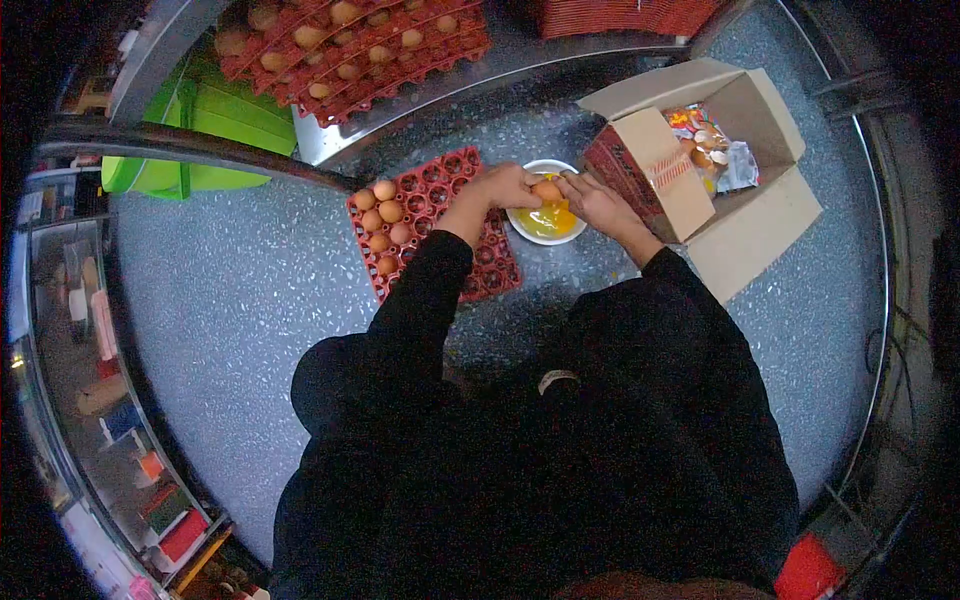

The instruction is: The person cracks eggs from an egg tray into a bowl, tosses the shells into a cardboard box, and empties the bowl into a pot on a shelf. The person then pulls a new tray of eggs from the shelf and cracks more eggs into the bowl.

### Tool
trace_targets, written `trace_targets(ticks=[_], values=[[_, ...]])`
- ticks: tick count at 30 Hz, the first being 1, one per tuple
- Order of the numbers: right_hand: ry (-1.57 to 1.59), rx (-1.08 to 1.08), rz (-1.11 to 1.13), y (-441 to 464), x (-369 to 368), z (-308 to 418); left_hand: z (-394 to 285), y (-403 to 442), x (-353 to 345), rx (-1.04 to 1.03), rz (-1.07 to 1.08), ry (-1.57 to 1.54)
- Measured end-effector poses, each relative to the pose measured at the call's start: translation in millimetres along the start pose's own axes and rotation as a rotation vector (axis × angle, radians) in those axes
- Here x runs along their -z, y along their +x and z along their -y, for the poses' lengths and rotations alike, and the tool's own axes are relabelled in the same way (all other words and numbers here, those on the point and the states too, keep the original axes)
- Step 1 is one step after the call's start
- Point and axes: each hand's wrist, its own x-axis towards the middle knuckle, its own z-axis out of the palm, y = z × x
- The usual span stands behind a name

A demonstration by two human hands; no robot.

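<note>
Over a white bowl [549,241] on the speckled floor, a brown egg [546,191] is held between my two hands. My left hand [506,186] has its fingers closed on the egg's left side. My right hand [597,205] grips it from the right with the fingertips. Whether the shell is cracked, I cannot tell. Yellow yolks and clear egg white [546,219] lie in the bowl below. Beside my left forearm is a red egg tray [430,190], with several brown eggs [390,211] in its left part and bare cups elsewhere.
To the right stands an open cardboard box [750,240] containing eggshells [708,155] and wrappers. Stacked red trays of eggs [375,58] rest on a metal shelf at the back. A green bin [225,130] is at back left, behind a dark metal bar [230,148].
</note>
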Motion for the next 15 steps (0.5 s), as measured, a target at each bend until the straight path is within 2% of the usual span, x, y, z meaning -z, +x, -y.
trace_targets(ticks=[2, 4, 8, 11, 15], values=[[0.086, -0.012, -0.041, 2, 1, -1, -6, -2, 6, 0.0, -0.018, -0.02], [0.09, 0.035, -0.113, 3, 8, -2, -22, -9, 24, 0.09, 0.032, 0.0], [0.164, 0.104, -0.24, 6, 37, 6, -45, -18, 49, 0.028, -0.025, 0.043], [0.172, 0.012, -0.115, 6, 61, 13, -45, -15, 61, -0.02, 0.047, 0.091], [0.162, 0.079, -0.174, 6, 74, 10, -51, -17, 71, -0.068, 0.009, 0.137]])
